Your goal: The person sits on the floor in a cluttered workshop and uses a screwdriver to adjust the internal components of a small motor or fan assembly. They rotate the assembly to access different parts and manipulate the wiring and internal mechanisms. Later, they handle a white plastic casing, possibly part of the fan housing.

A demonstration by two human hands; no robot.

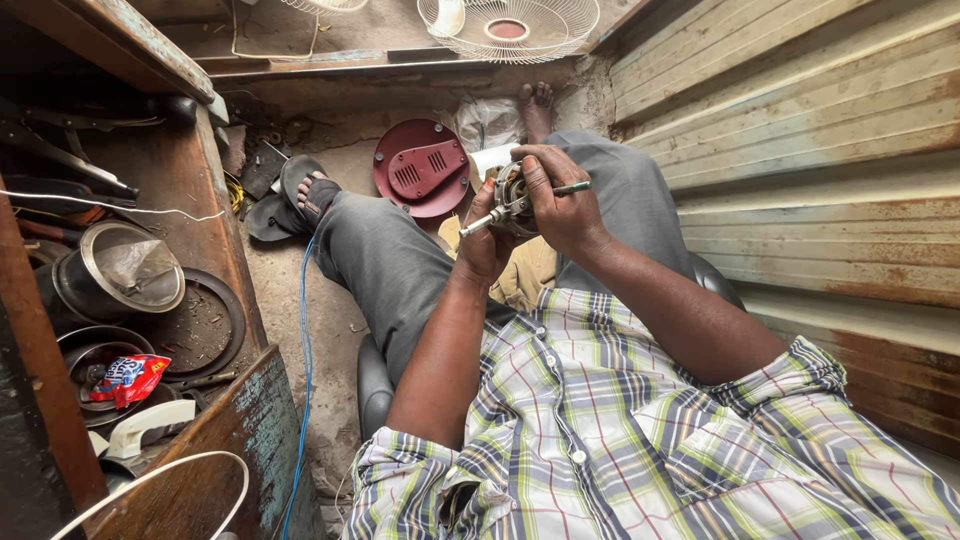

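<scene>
Both hands clamp a small fan motor (512, 200) up over my lap.

My right hand (560, 205) wraps its fingers over the top and far side of the motor, closed tight, likely to steady it. My left hand (482, 240) cups it from below, fingers curled on it. The metal shaft (480, 222) pokes out past my left fingers, another end past my right fingers. Beyond the fingertips, a red motor cover (422, 168) lies on the floor; a white fan guard (508, 28) farther off.
</scene>
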